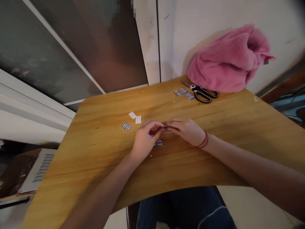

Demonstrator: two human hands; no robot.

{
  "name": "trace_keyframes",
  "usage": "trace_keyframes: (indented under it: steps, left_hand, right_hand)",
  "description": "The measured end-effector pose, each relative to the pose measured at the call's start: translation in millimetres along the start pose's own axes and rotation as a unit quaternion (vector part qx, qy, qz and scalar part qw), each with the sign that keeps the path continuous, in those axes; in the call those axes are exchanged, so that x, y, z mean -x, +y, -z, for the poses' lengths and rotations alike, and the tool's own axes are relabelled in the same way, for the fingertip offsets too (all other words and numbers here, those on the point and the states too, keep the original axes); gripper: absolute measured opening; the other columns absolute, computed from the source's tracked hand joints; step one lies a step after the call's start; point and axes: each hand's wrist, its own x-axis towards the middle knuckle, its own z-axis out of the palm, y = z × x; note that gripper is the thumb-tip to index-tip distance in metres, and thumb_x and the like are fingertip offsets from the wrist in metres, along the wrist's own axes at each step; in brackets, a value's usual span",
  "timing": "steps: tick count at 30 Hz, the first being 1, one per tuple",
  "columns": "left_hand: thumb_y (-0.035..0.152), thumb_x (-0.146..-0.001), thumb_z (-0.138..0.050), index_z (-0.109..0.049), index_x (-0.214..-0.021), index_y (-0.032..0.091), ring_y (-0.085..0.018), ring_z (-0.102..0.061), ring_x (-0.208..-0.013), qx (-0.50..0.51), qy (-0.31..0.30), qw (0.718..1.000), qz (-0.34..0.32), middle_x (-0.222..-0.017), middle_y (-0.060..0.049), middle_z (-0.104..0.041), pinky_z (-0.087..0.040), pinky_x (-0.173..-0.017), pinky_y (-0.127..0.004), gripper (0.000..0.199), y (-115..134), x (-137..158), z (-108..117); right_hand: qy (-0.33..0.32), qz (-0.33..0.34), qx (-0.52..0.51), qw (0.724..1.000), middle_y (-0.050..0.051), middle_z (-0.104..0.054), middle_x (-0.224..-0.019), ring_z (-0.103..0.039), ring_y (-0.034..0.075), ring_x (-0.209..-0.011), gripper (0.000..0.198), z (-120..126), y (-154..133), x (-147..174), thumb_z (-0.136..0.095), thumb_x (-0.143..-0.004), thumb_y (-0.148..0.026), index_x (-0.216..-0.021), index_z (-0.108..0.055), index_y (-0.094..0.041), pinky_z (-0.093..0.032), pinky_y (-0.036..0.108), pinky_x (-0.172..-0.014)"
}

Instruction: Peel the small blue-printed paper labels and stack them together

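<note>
Left hand (144, 137) and right hand (189, 131) pinch a thin piece (165, 128), mostly hidden.
Below this piece, a blue-edged card (160, 143) is partly covered.

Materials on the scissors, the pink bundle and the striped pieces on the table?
Scissors: blades probably metal, greyish sheen; handles likely plastic, smooth black with pale edging.
Pink bundle: plush fabric, likely synthetic; soft folds, fuzzy nap.
Striped pieces: perhaps card or paper; thin, flat, blue and white. Coating unclear at this size.
</note>
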Motion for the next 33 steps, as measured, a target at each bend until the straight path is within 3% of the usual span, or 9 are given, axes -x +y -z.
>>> trace_keyframes:
  steps: [6, 12, 14, 17, 21, 26, 33]
  left_hand:
    - [0.025, -0.078, -0.065, -0.064, -0.082, 0.019, -0.011, -0.063, -0.063, 0.001, -0.008, 1.0, 0.011, -0.074, 0.0, -0.064, -0.053, -0.059, -0.022, 0.007, 4.0, 0.8, 0.3]
    - [0.03, -0.076, -0.066, -0.06, -0.082, 0.015, -0.012, -0.063, -0.066, 0.157, 0.027, 0.984, 0.077, -0.074, -0.002, -0.066, -0.054, -0.064, -0.026, 0.017, 4.6, -5.5, 3.9]
    - [0.031, -0.076, -0.066, -0.062, -0.082, 0.016, -0.012, -0.061, -0.067, 0.123, 0.02, 0.99, 0.072, -0.077, -0.002, -0.065, -0.052, -0.063, -0.025, 0.016, 3.1, -7.9, 8.3]
    - [0.027, -0.078, -0.065, -0.066, -0.08, 0.019, -0.011, -0.055, -0.067, -0.042, 0.024, 0.999, 0.016, -0.077, -0.001, -0.061, -0.045, -0.06, -0.022, 0.009, -0.3, -10.6, 16.1]
    - [0.018, -0.076, -0.065, -0.069, -0.079, 0.02, -0.01, -0.049, -0.065, -0.205, -0.005, 0.977, -0.058, -0.069, 0.001, -0.051, -0.039, -0.059, -0.021, 0.005, -9.3, -13.4, 22.6]
    - [0.02, -0.079, -0.06, -0.066, -0.081, 0.02, -0.01, -0.048, -0.057, -0.239, -0.064, 0.969, 0.001, -0.063, 0.003, -0.053, -0.036, -0.055, -0.021, 0.006, -19.2, -14.6, 21.8]
    - [0.024, -0.08, -0.058, -0.063, -0.085, 0.022, -0.012, -0.055, -0.062, -0.232, -0.108, 0.966, 0.04, -0.072, 0.002, -0.064, -0.038, -0.057, -0.022, 0.008, -16.0, -13.9, 19.1]
  right_hand:
    - [-0.019, -0.009, -0.018, 1.0, 0.005, -0.065, -0.083, -0.059, 0.013, -0.073, 0.023, -1.1, -3.8, -1.1, -0.047, -0.092, -0.025, -0.103, -0.065, -0.015, -0.044, 0.023, -0.065]
    - [0.088, -0.106, -0.164, 0.977, 0.005, -0.053, -0.087, -0.046, 0.008, -0.061, 0.018, -0.3, -3.5, -7.7, -0.059, -0.083, -0.031, -0.084, -0.066, -0.014, -0.041, 0.021, -0.055]
    - [0.098, -0.119, -0.18, 0.971, 0.004, -0.051, -0.082, -0.045, 0.008, -0.06, 0.019, 0.1, -1.5, -8.2, -0.059, -0.083, -0.032, -0.081, -0.066, -0.015, -0.039, 0.021, -0.053]
    - [0.087, -0.108, -0.137, 0.981, 0.002, -0.052, -0.072, -0.046, 0.008, -0.058, 0.021, 0.1, 2.1, -6.8, -0.059, -0.084, -0.033, -0.086, -0.069, -0.015, -0.036, 0.021, -0.054]
    - [0.023, -0.124, -0.053, 0.991, 0.001, -0.063, -0.071, -0.052, 0.009, -0.061, 0.019, -2.1, 4.3, -4.9, -0.058, -0.085, -0.032, -0.089, -0.071, -0.02, -0.034, 0.022, -0.056]
    - [-0.05, -0.174, -0.033, 0.983, -0.001, -0.068, -0.075, -0.058, 0.012, -0.065, 0.017, -7.5, 4.5, -5.7, -0.059, -0.082, -0.032, -0.092, -0.07, -0.024, -0.034, 0.022, -0.056]
    - [-0.067, -0.177, -0.069, 0.98, -0.002, -0.066, -0.073, -0.055, 0.01, -0.061, 0.021, -7.8, 4.1, -6.6, -0.059, -0.082, -0.035, -0.096, -0.067, -0.023, -0.033, 0.021, -0.055]
